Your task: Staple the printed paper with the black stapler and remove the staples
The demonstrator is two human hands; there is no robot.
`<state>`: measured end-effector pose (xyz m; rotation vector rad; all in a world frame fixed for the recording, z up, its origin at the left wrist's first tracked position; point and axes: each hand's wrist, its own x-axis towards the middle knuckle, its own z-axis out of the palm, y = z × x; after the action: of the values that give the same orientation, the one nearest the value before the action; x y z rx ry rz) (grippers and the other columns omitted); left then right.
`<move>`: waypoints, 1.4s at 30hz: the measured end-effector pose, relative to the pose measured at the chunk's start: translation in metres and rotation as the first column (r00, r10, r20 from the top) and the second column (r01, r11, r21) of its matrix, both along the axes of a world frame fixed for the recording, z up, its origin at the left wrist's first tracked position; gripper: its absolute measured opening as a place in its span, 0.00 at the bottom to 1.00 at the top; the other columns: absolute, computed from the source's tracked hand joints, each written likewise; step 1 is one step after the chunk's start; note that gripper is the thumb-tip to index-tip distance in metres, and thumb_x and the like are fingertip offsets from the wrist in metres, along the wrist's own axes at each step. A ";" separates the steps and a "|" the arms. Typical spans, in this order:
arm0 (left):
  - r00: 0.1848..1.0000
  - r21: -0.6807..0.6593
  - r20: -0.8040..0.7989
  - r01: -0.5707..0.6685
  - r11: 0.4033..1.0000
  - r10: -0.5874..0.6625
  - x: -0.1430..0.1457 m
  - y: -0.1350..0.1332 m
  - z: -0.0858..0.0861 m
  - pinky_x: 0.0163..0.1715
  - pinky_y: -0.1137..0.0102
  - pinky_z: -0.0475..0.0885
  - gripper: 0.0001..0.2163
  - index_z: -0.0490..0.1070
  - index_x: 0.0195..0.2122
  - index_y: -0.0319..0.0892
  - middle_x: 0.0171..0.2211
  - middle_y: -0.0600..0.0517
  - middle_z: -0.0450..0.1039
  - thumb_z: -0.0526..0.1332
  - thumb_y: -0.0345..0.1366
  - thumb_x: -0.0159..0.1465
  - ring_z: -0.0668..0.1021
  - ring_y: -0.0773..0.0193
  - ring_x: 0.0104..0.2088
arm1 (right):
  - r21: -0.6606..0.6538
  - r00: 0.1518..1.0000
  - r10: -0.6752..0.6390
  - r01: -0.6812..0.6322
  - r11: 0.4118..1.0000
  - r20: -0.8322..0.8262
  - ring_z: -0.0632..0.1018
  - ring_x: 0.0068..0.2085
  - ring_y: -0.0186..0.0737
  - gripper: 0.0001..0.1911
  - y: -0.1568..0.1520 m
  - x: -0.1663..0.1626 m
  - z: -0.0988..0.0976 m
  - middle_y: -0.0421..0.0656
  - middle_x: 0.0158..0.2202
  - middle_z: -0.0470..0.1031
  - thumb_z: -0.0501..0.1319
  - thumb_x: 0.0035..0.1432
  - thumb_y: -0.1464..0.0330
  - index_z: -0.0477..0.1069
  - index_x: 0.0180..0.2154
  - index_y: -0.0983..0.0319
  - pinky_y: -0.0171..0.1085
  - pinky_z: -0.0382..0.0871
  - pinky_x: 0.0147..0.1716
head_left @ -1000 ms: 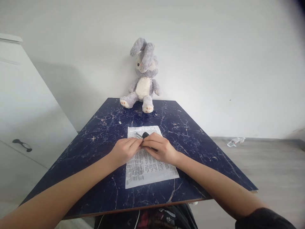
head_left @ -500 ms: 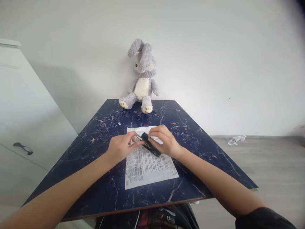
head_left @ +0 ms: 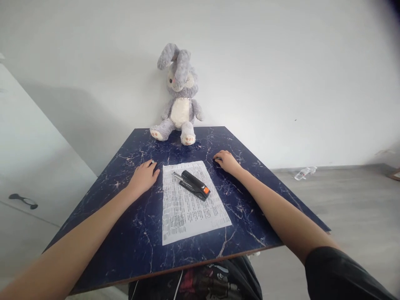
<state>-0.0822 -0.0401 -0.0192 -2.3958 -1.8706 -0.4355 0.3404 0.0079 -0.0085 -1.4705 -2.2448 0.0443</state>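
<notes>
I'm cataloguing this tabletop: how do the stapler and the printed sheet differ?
The stapler is mostly black with an orange patch; the printed sheet is white with dark print. The stapler is smaller and bulky; the printed sheet is larger and thin. Neither is held.

Shows a black stapler (head_left: 195, 181), orange-patched at one end, with parts spread, perhaps resting on its side. Lies between the left hand (head_left: 143, 178) and the right hand (head_left: 228, 162), touching neither, with a silvery tip (head_left: 178, 176) angled toward the left hand's side. Rests on a white sheet (head_left: 196, 223), flat, densely printed, extending to the near side of both hands.
</notes>
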 end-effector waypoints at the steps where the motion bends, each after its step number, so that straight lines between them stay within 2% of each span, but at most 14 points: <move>1: 1.000 0.022 -0.024 0.010 1.000 -0.009 0.001 -0.003 0.003 0.63 0.45 0.67 0.22 0.72 0.61 0.36 0.65 0.33 0.69 0.50 0.42 0.74 0.72 0.37 0.64 | 0.005 1.000 -0.007 0.007 1.000 -0.004 0.76 0.51 0.48 0.11 0.001 0.000 -0.001 0.54 0.48 0.79 0.62 0.67 0.75 0.80 0.49 0.67 0.43 0.66 0.58; 3: 0.998 0.059 -0.059 0.021 0.998 -0.018 0.002 -0.007 0.010 0.59 0.49 0.71 0.18 0.73 0.56 0.37 0.56 0.35 0.75 0.52 0.39 0.73 0.77 0.40 0.55 | 0.020 1.000 -0.020 0.021 1.000 -0.010 0.76 0.52 0.48 0.14 0.000 0.000 -0.002 0.53 0.50 0.78 0.63 0.66 0.74 0.79 0.52 0.66 0.42 0.66 0.58; 6: 0.998 0.092 -0.070 0.010 0.996 -0.004 0.002 -0.011 0.016 0.55 0.53 0.73 0.14 0.72 0.54 0.39 0.48 0.39 0.77 0.54 0.33 0.70 0.78 0.44 0.49 | 0.039 0.999 -0.044 0.045 0.998 -0.012 0.77 0.48 0.48 0.13 -0.001 0.003 0.000 0.51 0.47 0.78 0.66 0.62 0.74 0.79 0.49 0.65 0.41 0.68 0.54; 9: 0.997 0.117 -0.068 -0.032 0.993 0.040 0.002 -0.010 0.015 0.56 0.55 0.73 0.20 0.69 0.61 0.36 0.50 0.38 0.75 0.55 0.30 0.69 0.77 0.44 0.51 | 0.030 0.999 -0.055 0.055 0.998 0.000 0.78 0.42 0.45 0.09 -0.001 0.007 0.000 0.48 0.41 0.78 0.66 0.59 0.75 0.81 0.42 0.64 0.40 0.70 0.49; 11: 0.994 0.133 -0.080 -0.057 0.989 0.068 0.002 -0.009 0.012 0.56 0.53 0.72 0.23 0.67 0.66 0.34 0.57 0.34 0.72 0.54 0.31 0.70 0.76 0.42 0.55 | 0.010 0.999 -0.047 0.047 0.999 0.013 0.78 0.39 0.44 0.09 0.000 0.008 -0.001 0.47 0.38 0.79 0.64 0.59 0.77 0.82 0.39 0.64 0.39 0.71 0.47; 13: 0.993 0.124 -0.092 -0.057 0.991 0.068 0.003 -0.007 0.009 0.57 0.50 0.72 0.24 0.66 0.68 0.35 0.66 0.34 0.66 0.52 0.32 0.72 0.74 0.39 0.60 | -0.002 0.999 -0.034 0.034 0.999 0.024 0.79 0.41 0.45 0.13 0.001 0.007 -0.004 0.48 0.39 0.79 0.61 0.60 0.79 0.83 0.41 0.64 0.39 0.71 0.49; 15: 0.995 0.090 -0.092 -0.037 0.995 0.046 0.003 -0.006 0.008 0.57 0.47 0.72 0.23 0.68 0.67 0.38 0.69 0.38 0.65 0.50 0.31 0.73 0.72 0.38 0.63 | -0.005 0.999 -0.018 0.018 1.000 0.032 0.79 0.46 0.47 0.17 0.002 0.006 -0.006 0.50 0.44 0.79 0.59 0.61 0.79 0.83 0.46 0.64 0.40 0.69 0.55; 19: 0.998 0.075 -0.067 0.010 0.997 -0.005 0.001 -0.004 0.009 0.57 0.51 0.72 0.18 0.74 0.59 0.39 0.60 0.39 0.75 0.52 0.31 0.72 0.76 0.42 0.58 | 0.005 1.000 -0.015 0.014 1.000 0.026 0.76 0.53 0.52 0.21 0.003 0.004 -0.010 0.55 0.51 0.76 0.58 0.64 0.77 0.78 0.56 0.67 0.44 0.67 0.60; 23: 0.997 0.096 -0.038 0.070 0.993 -0.067 -0.001 -0.004 0.012 0.54 0.55 0.74 0.13 0.75 0.52 0.37 0.51 0.39 0.78 0.54 0.30 0.71 0.79 0.45 0.51 | 0.014 1.000 -0.031 0.031 0.999 -0.003 0.76 0.52 0.50 0.21 0.004 0.005 -0.010 0.55 0.52 0.75 0.57 0.61 0.78 0.77 0.54 0.68 0.44 0.69 0.58; 27: 0.994 0.113 -0.019 0.109 0.988 -0.108 -0.001 -0.004 0.013 0.54 0.52 0.73 0.18 0.72 0.59 0.36 0.50 0.37 0.78 0.53 0.28 0.70 0.79 0.44 0.49 | 0.010 1.000 -0.026 0.026 1.000 -0.011 0.76 0.50 0.51 0.19 0.004 0.004 -0.011 0.54 0.51 0.77 0.57 0.61 0.79 0.77 0.52 0.67 0.46 0.68 0.58; 32: 0.989 0.091 0.043 0.136 0.986 -0.141 0.002 -0.004 0.013 0.55 0.54 0.73 0.15 0.79 0.51 0.38 0.50 0.39 0.77 0.54 0.29 0.70 0.80 0.45 0.49 | 0.019 0.999 -0.020 0.021 1.000 -0.026 0.76 0.49 0.52 0.20 0.002 0.002 -0.010 0.54 0.49 0.78 0.56 0.60 0.79 0.77 0.52 0.67 0.48 0.67 0.58; 37: 0.971 0.084 0.195 0.126 0.988 -0.141 0.008 -0.010 0.017 0.44 0.60 0.75 0.12 0.79 0.42 0.41 0.47 0.43 0.73 0.56 0.36 0.72 0.80 0.52 0.40 | 0.051 0.996 0.034 -0.030 0.998 -0.079 0.77 0.46 0.47 0.18 -0.011 -0.011 0.000 0.53 0.51 0.77 0.56 0.59 0.80 0.78 0.48 0.65 0.43 0.71 0.52; 39: 0.958 0.116 0.232 0.143 0.983 -0.167 0.011 -0.014 0.021 0.43 0.61 0.74 0.12 0.77 0.38 0.42 0.46 0.44 0.72 0.55 0.37 0.73 0.79 0.54 0.39 | 0.097 0.982 0.094 -0.079 0.992 -0.164 0.78 0.43 0.45 0.14 -0.023 -0.024 0.009 0.50 0.48 0.77 0.56 0.62 0.78 0.78 0.45 0.63 0.42 0.71 0.49; 42: 0.931 0.130 0.307 0.164 0.978 -0.198 0.016 -0.021 0.029 0.40 0.63 0.72 0.11 0.72 0.39 0.44 0.40 0.48 0.74 0.51 0.37 0.76 0.78 0.57 0.36 | 0.115 0.930 0.173 -0.142 0.983 -0.325 0.78 0.40 0.43 0.10 -0.050 -0.048 0.026 0.46 0.41 0.79 0.56 0.70 0.69 0.77 0.42 0.61 0.41 0.71 0.43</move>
<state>-0.0660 -0.0610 0.0095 -2.5624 -1.6854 -0.9635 0.2920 -0.0418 0.0176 -1.1355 -2.0512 0.2233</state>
